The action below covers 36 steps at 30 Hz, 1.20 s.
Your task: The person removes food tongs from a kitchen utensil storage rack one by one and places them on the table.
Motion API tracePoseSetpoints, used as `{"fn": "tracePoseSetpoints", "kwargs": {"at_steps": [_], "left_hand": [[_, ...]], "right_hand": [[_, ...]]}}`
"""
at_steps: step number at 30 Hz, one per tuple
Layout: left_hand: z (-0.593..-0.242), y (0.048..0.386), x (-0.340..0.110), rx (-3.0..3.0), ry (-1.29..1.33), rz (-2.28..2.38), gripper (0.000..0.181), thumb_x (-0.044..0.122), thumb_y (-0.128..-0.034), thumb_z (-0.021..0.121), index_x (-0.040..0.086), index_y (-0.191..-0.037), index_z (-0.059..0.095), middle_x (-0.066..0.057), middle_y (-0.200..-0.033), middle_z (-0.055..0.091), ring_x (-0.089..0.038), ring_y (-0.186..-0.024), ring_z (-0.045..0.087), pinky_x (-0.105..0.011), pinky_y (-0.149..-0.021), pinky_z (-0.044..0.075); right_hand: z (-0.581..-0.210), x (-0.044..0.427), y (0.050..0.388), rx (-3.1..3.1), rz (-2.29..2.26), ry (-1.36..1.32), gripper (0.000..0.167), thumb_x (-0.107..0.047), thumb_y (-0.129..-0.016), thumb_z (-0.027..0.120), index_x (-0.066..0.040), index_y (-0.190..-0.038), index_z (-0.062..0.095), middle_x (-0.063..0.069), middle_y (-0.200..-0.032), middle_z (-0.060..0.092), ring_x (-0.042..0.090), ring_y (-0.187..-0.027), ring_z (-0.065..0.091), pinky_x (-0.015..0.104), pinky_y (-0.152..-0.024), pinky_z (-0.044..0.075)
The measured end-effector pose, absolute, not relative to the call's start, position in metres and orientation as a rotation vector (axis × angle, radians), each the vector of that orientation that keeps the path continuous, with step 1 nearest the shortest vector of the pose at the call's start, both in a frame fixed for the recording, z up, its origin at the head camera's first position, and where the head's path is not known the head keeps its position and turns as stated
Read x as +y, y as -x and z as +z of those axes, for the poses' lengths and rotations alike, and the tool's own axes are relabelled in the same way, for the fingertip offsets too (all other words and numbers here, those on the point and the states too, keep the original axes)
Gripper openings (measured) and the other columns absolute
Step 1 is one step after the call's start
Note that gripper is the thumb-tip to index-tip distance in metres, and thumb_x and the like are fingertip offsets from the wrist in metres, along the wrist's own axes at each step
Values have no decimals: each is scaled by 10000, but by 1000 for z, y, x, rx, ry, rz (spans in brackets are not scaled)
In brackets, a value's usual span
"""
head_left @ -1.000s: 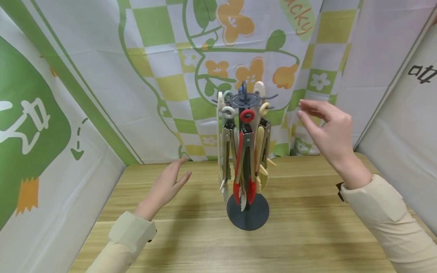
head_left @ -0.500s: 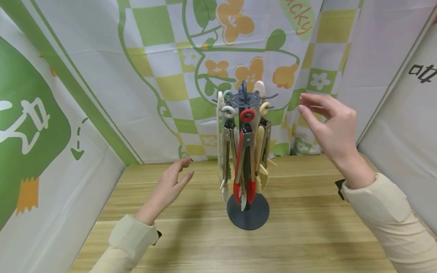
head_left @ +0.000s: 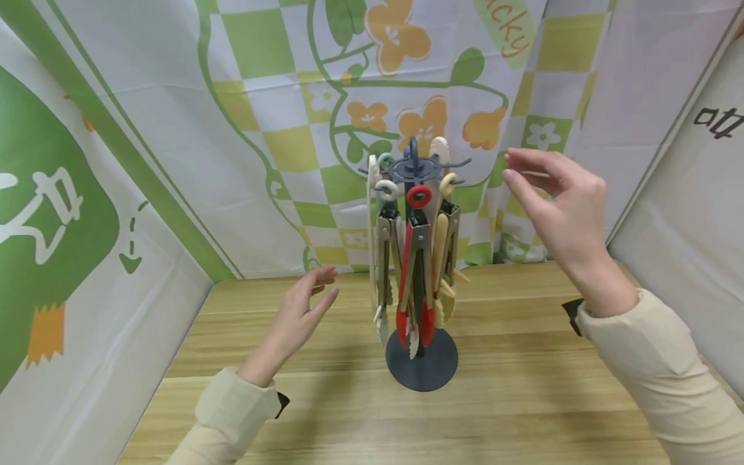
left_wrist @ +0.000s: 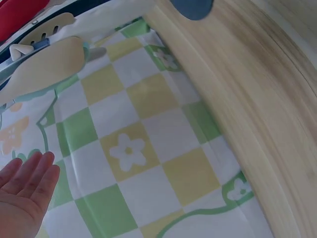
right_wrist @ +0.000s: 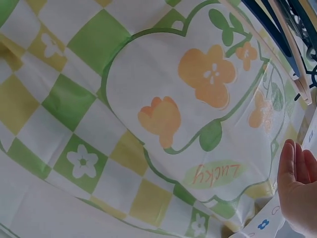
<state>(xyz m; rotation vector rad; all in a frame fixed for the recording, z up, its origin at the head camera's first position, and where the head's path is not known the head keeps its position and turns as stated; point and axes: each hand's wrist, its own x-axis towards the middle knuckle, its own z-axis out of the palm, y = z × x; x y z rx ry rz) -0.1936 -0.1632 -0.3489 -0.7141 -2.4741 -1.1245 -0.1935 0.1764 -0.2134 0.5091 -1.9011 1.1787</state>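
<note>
A dark rack [head_left: 422, 368] with a round base and hooks at its top stands on the table. Red-tipped tongs [head_left: 427, 316] hang at its front. Pale grey tongs [head_left: 383, 258] hang to their left, cream-yellow tongs [head_left: 450, 242] to their right. My left hand [head_left: 298, 316] hovers left of the rack, fingers loosely bent, touching nothing. Higher up on the right, my right hand [head_left: 564, 213] floats apart from the hooks; thumb and fingers point toward the rack with a gap between them. In the left wrist view a beige utensil head [left_wrist: 49, 69] shows above the hand.
The wooden table [head_left: 523, 400] meets a patterned cloth backdrop [head_left: 279, 148] behind the rack. White cloth walls with green shapes and lettering, such as the left wall [head_left: 145, 271], close in both sides. More pale utensils hang at the rack's back, partly hidden.
My left hand has drifted right, a little closer to the rack. My right hand has risen slightly. The rack and its tongs hang as before, with only a tiny shift of the view.
</note>
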Motion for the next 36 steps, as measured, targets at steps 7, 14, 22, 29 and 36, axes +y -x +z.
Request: {"fn": "tracePoseSetpoints", "kwargs": {"at_steps": [7,14,22,29,36], "left_hand": [[-348,195,-156,-2434,721,-1202,348,115,-923,518,-12,-1242,463,-157,-1167,561,-251,-1058,545,-392,-928,454],[-348,194,-149,-2380,746,-1253,336,98,-910,537,-21,-1219,481,-146,-1146,575,-255,-1027,568,-368,-914,466],[-346,189,-139,-2324,767,-1297,329,53,-897,548,-29,-1210,490,-158,-1131,580,-272,-1058,548,-408,-914,464],[-321,166,-122,-2274,762,-1267,290,-45,-866,541,-118,-1143,496,-236,-1077,583,-351,-1017,555,-450,-890,469],[-316,160,-111,-2217,762,-1283,292,-74,-839,556,-147,-1116,497,-264,-1061,582,-371,-997,559,-473,-866,475]], "right_hand": [[-208,170,191,-1871,1266,-521,220,9,-798,659,55,-1012,660,129,-1021,663,66,-883,632,198,-800,509],[-206,164,189,-1862,1321,-538,215,12,-799,656,52,-1010,661,96,-1009,668,79,-880,634,207,-801,511],[-204,159,188,-1857,1360,-566,214,9,-804,654,52,-1013,657,100,-1030,663,100,-901,630,214,-813,508],[-203,154,188,-1853,1403,-588,213,29,-803,648,53,-1015,653,99,-1036,659,118,-913,625,216,-813,509],[-204,148,192,-1824,1442,-616,205,36,-798,650,60,-1002,658,53,-1009,665,132,-904,630,225,-796,517]]}}
